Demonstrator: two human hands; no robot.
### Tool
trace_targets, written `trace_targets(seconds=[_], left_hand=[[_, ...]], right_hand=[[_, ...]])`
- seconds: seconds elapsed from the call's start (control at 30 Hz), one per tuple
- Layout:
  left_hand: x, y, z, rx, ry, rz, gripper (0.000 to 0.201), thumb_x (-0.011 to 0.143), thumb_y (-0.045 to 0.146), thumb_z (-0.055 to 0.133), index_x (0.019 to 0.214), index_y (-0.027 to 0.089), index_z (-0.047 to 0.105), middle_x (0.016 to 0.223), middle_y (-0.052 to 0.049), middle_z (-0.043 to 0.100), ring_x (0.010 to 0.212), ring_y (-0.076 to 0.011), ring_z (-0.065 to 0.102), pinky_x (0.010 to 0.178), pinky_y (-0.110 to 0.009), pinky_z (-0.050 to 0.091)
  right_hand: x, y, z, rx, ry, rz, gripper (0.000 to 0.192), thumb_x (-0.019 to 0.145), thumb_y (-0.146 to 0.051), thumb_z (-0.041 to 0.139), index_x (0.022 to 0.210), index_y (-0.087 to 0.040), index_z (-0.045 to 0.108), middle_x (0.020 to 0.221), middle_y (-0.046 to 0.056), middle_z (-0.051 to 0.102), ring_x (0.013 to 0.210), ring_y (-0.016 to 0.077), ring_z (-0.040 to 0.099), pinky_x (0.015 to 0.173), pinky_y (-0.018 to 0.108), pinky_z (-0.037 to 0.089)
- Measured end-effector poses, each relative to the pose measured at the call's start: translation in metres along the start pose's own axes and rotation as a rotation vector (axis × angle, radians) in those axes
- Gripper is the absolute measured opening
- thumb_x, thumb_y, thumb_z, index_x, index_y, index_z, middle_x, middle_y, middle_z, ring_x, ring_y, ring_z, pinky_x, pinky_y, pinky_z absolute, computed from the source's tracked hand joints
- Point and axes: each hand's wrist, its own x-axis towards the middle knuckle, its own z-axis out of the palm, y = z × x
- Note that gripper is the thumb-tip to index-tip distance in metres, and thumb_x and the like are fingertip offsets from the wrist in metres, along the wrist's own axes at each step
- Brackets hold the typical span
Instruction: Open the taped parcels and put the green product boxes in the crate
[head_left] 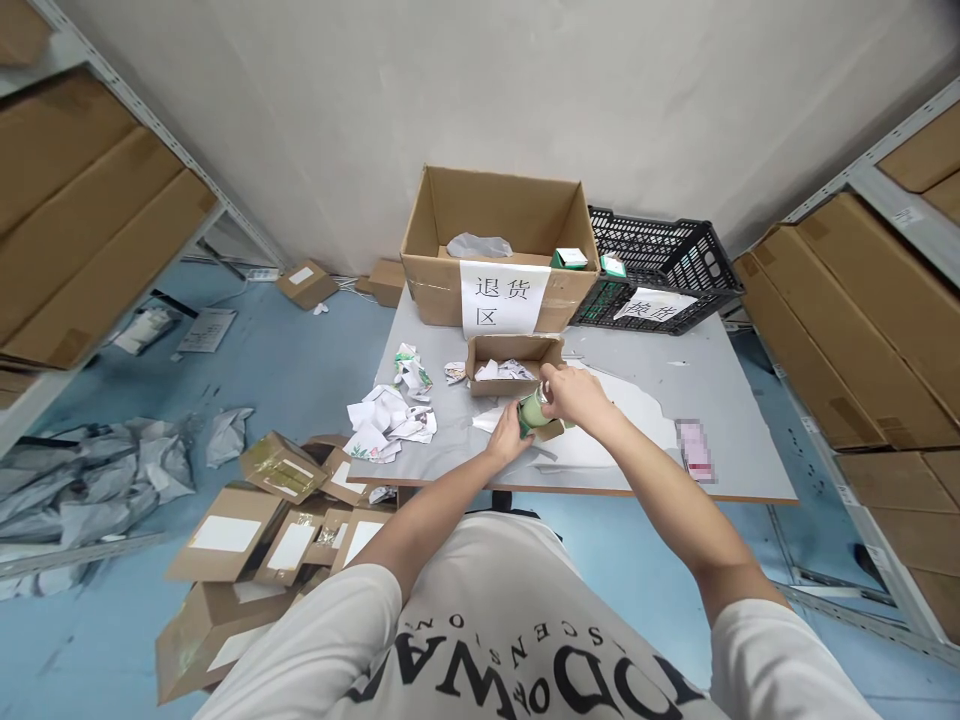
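Note:
My left hand (508,436) is closed around a dark green small box (524,424) near the table's front edge. A pale green cylindrical container (534,408) stands out of the box, tilted. My right hand (574,394) grips the container's upper end with thumb and fingers; part of that end is hidden by the fingers. Just beyond both hands is an open small carton (491,387) with crumpled paper (511,369) inside. White paper sheets (615,400) lie under and beside my right forearm.
A large labelled cardboard box (433,305) and a black plastic crate (675,255) stand at the back of the table (720,400). Crumpled papers (386,420) lie left; a pink pixelated item (696,448) lies right. Cartons (232,530) pile on the floor at left; loaded shelves flank both sides.

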Motion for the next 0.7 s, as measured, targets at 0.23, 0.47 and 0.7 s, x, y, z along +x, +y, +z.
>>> trace_targets(seconds=[0.23,0.47,0.7], left_hand=[[-0.004,0.002,0.004,0.008,0.044,0.007,0.08,0.065,0.015,0.07,0.133,0.022,0.028,0.126,-0.013,0.043,0.123,-0.0311,0.041,0.104,-0.057,0.033],[-0.003,-0.002,0.006,0.022,0.048,-0.032,0.076,0.064,0.01,0.069,0.129,0.023,0.031,0.126,-0.012,0.044,0.123,-0.0328,0.041,0.103,-0.059,0.034],[-0.008,-0.012,0.012,-0.06,0.011,-0.077,0.076,0.064,0.007,0.068,0.129,0.023,0.032,0.126,-0.012,0.043,0.12,-0.0332,0.046,0.101,-0.06,0.037]], right_hand=[[-0.01,0.012,-0.033,0.0,0.042,-0.105,0.036,0.068,-0.028,0.067,0.1,-0.018,0.055,0.089,0.007,0.066,0.08,0.0202,0.061,0.065,0.026,0.036],[-0.026,0.01,-0.051,-0.007,0.086,-0.11,0.031,0.068,-0.028,0.065,0.097,-0.018,0.056,0.087,0.006,0.065,0.074,0.0182,0.058,0.06,0.025,0.031],[-0.038,0.016,-0.069,0.039,0.176,-0.111,0.03,0.068,-0.027,0.064,0.096,-0.019,0.056,0.084,0.003,0.063,0.069,0.016,0.057,0.057,0.025,0.026]])
